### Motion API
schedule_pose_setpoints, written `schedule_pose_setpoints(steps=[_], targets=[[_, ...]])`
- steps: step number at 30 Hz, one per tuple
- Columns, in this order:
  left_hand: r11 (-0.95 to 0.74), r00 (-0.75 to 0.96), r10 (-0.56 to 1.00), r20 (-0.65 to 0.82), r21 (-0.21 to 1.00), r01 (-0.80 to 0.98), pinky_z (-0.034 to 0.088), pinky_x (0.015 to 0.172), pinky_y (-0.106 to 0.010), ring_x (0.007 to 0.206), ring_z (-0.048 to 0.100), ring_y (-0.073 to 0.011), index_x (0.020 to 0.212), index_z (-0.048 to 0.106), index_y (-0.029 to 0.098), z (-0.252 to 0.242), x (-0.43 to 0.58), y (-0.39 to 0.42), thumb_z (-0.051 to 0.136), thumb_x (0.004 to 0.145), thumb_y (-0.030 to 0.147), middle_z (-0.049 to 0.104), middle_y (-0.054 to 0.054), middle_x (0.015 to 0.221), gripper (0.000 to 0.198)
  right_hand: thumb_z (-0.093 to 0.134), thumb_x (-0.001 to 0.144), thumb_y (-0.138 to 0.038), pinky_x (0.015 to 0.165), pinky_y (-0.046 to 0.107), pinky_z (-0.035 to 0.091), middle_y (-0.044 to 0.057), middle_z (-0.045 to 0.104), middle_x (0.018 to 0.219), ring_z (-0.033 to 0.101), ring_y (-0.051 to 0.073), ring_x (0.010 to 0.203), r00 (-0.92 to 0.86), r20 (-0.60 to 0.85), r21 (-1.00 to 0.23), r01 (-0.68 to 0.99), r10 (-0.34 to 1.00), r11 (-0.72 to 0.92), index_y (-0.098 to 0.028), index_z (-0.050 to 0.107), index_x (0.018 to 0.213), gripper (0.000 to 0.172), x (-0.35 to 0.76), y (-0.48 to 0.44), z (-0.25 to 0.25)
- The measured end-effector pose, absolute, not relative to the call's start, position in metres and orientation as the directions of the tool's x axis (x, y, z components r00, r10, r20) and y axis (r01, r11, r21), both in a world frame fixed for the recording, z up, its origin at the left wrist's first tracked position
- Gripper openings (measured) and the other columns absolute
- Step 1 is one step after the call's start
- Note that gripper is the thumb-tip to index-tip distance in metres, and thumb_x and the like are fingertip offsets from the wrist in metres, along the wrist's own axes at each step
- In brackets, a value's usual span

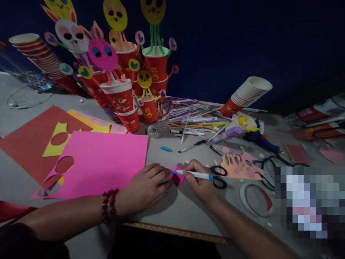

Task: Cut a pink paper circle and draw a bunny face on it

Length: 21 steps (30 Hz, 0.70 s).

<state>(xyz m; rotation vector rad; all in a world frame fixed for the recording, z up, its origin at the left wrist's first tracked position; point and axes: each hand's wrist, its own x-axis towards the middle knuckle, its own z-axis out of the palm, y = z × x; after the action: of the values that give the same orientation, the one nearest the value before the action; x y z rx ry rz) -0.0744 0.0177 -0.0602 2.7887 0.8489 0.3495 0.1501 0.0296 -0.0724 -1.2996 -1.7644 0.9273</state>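
Observation:
My right hand (198,181) is closed round a white pen with a blue grip (198,175), its tip on a small pink paper disc (178,171) lying on the grey table (172,212). My left hand (147,187) lies beside the disc with its fingers pressed down on the disc's left edge; a dark red bead bracelet (109,205) is on that wrist. Black scissors (219,176) lie just right of my right hand.
A big pink sheet (99,162) with round holes lies to the left over yellow and red sheets. Red paper cups with face cut-outs on straws (121,93) stand behind. Loose straws and pens (188,118), a cup stack (246,94), paper offcuts (238,165) lie right.

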Motion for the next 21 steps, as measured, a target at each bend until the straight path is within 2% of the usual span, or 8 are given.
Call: schedule_pose_setpoints(steps=[6, 9, 14, 17, 21], targets=[[-0.815, 0.813, 0.563, 0.146, 0.260, 0.518, 0.040, 0.109, -0.046, 0.119, 0.051, -0.0259, 0.126, 0.056, 0.017, -0.0631, -0.0749, 0.0168, 0.050, 0.098, 0.027, 0.059, -0.009, 0.127, 0.030, 0.054, 0.086, -0.023, 0.052, 0.025, 0.034, -0.006, 0.047, 0.057, 0.044, 0.012, 0.052, -0.158, 0.143, -0.913, 0.360, 0.977, 0.192, -0.022, 0.051, 0.069, 0.017, 0.1510, 0.0284, -0.0762], [-0.810, 0.812, 0.568, 0.134, 0.266, 0.522, 0.039, 0.110, -0.046, 0.122, 0.050, -0.0261, 0.126, 0.056, 0.018, -0.0646, -0.0751, 0.0163, 0.052, 0.097, 0.027, 0.058, -0.009, 0.128, 0.031, 0.053, 0.091, -0.027, 0.055, 0.026, 0.039, -0.003, 0.055, 0.063, 0.051, 0.014, 0.058, -0.080, 0.129, -0.950, 0.275, 0.988, 0.146, -0.022, 0.055, 0.076, 0.016, 0.1516, 0.0270, -0.0795], [-0.810, 0.807, 0.571, 0.149, 0.262, 0.524, 0.041, 0.108, -0.044, 0.120, 0.051, -0.0250, 0.125, 0.057, 0.018, -0.0652, -0.0754, 0.0159, 0.053, 0.097, 0.026, 0.059, -0.009, 0.126, 0.030, 0.054, 0.095, -0.033, 0.051, 0.026, 0.039, -0.002, 0.060, 0.066, 0.052, 0.014, 0.055, -0.003, 0.079, -0.986, 0.150, 0.997, 0.078, -0.022, 0.057, 0.090, 0.013, 0.1509, 0.0254, -0.0806], [-0.817, 0.811, 0.563, 0.156, 0.251, 0.519, 0.042, 0.107, -0.044, 0.119, 0.051, -0.0258, 0.125, 0.057, 0.019, -0.0647, -0.0757, 0.0158, 0.056, 0.095, 0.026, 0.058, -0.009, 0.127, 0.032, 0.056, 0.094, -0.033, 0.052, 0.026, 0.040, -0.001, 0.062, 0.069, 0.054, 0.014, 0.057, 0.011, 0.109, -0.984, 0.142, 0.994, 0.106, -0.022, 0.058, 0.094, 0.011, 0.1502, 0.0248, -0.0788], [-0.826, 0.816, 0.553, 0.171, 0.242, 0.509, 0.042, 0.107, -0.044, 0.121, 0.050, -0.0260, 0.127, 0.056, 0.019, -0.0641, -0.0760, 0.0157, 0.059, 0.092, 0.026, 0.058, -0.010, 0.128, 0.035, 0.058, 0.092, -0.031, 0.056, 0.027, 0.043, 0.000, 0.062, 0.070, 0.057, 0.015, 0.062, 0.019, 0.160, -0.970, 0.190, 0.987, 0.153, -0.022, 0.059, 0.089, 0.010, 0.1513, 0.0250, -0.0762]])
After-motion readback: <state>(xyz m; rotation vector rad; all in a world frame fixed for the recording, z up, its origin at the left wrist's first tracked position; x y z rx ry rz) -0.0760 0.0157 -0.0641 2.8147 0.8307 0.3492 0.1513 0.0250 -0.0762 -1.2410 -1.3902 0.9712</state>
